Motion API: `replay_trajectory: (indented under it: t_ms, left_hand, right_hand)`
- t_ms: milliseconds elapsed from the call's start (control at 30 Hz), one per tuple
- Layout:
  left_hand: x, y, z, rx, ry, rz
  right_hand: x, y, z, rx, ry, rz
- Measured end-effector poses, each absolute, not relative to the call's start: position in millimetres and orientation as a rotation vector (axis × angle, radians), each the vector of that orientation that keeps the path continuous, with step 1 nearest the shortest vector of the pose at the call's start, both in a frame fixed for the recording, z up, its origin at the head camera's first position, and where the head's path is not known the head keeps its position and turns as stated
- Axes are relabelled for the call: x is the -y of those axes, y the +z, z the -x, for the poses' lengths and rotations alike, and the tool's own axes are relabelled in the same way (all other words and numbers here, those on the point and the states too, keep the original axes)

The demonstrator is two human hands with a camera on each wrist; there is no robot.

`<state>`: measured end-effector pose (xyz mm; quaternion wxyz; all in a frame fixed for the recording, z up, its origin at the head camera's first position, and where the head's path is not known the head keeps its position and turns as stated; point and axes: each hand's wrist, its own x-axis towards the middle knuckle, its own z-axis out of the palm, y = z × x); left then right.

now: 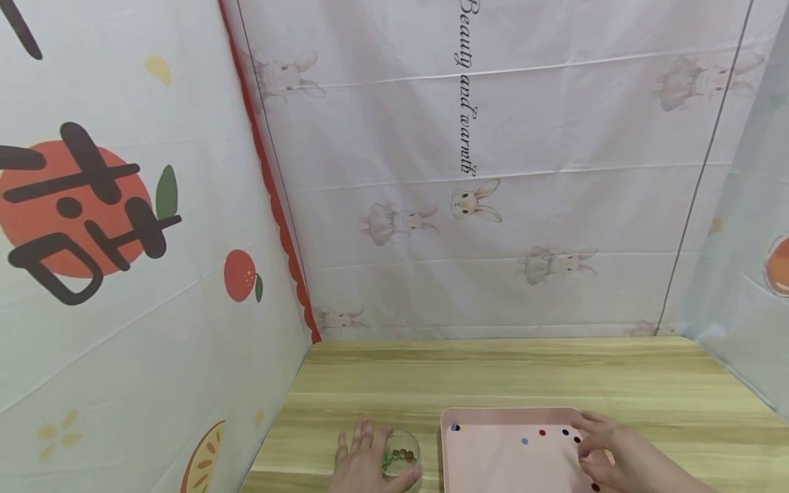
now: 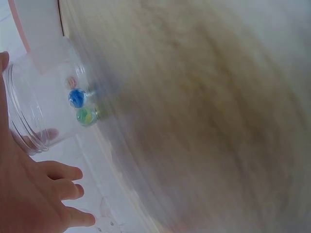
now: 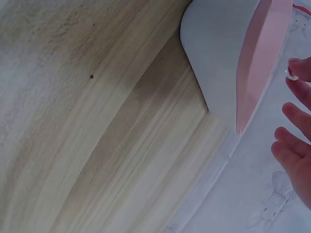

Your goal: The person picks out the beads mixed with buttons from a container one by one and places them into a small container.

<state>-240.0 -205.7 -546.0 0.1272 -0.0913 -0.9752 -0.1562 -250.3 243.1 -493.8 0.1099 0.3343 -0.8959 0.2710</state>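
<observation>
My left hand (image 1: 364, 460) holds a clear jar (image 2: 41, 92) by its rim, standing on the table left of the tray; the other fingers are spread beside it. Inside the jar lie several glass marbles, among them a blue marble (image 2: 77, 98) and a green marble (image 2: 84, 116). Over the right side of a pink tray (image 1: 493, 462), my right hand (image 1: 625, 455) pinches a clear marble with some red in it (image 3: 291, 74) between thumb and forefinger. Several marbles lie scattered in the tray, including a light blue marble (image 1: 525, 441) and a red marble (image 1: 542, 433).
The wood-grain table (image 1: 370, 376) reaches back to a hanging cloth (image 1: 555, 205) printed with rabbits. A fruit-printed cloth (image 1: 203, 370) borders the left side, and another cloth (image 1: 752, 322) hangs on the right. The tray has a raised rim.
</observation>
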Motion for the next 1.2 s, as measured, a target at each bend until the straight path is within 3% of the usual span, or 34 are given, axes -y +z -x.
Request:
replay_trajectory:
  t_ms: [67, 300, 700, 1200]
  left_hand:
    - [206, -546, 240, 2.837, -0.461, 0.265]
    - [205, -545, 240, 2.835, -0.468, 0.259]
    - [203, -545, 239, 2.839, -0.46, 0.261]
    - [203, -547, 238, 2.83, -0.478, 0.263]
  right_hand:
    - [-245, -497, 251, 2.443, 0.622, -1.024]
    - [-235, -490, 245, 2.452, 0.722, -0.911]
    - [-202, -473, 238, 2.558, 1.131, -0.744]
    - [-144, -470, 244, 2.619, 1.317, -0.501]
